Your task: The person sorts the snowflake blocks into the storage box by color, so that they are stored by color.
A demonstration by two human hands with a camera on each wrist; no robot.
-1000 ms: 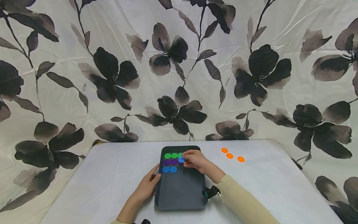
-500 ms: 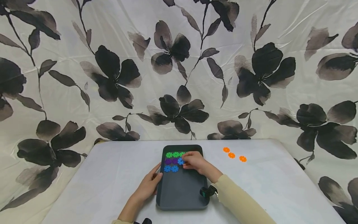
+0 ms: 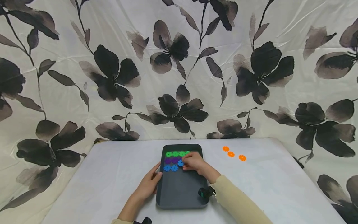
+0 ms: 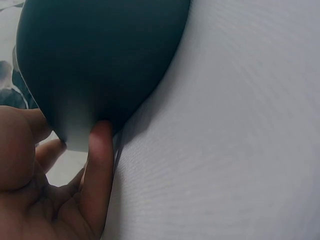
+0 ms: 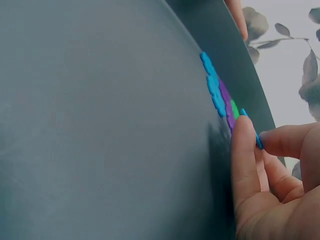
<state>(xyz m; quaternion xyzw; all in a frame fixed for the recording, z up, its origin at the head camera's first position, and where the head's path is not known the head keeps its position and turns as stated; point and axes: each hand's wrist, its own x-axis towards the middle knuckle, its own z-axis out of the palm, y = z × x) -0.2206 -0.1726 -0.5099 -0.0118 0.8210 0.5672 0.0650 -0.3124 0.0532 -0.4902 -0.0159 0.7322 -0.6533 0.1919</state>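
A dark grey tray (image 3: 181, 193) lies on the white table. My left hand (image 3: 146, 185) grips its left side, the thumb up against the wall in the left wrist view. My right hand (image 3: 195, 163) pinches a blue flower-shaped disc (image 3: 180, 162) above the tray; the right wrist view shows that disc tilted between thumb and fingers. Flat on the tray are a row of green flower discs (image 3: 175, 154), a row of purple ones (image 3: 171, 161) and two blue ones (image 3: 171, 168) at the left. My right hand hides the right part of these rows.
Three orange flower discs (image 3: 231, 154) lie on the table right of the tray. A floral curtain (image 3: 179, 68) hangs behind the table's back edge. The tray's raised rim (image 3: 181, 145) surrounds the discs.
My right hand has shifted slightly toward the front of the tray with the blue disc, uncovering more of the green row. My left hand keeps its hold on the tray.
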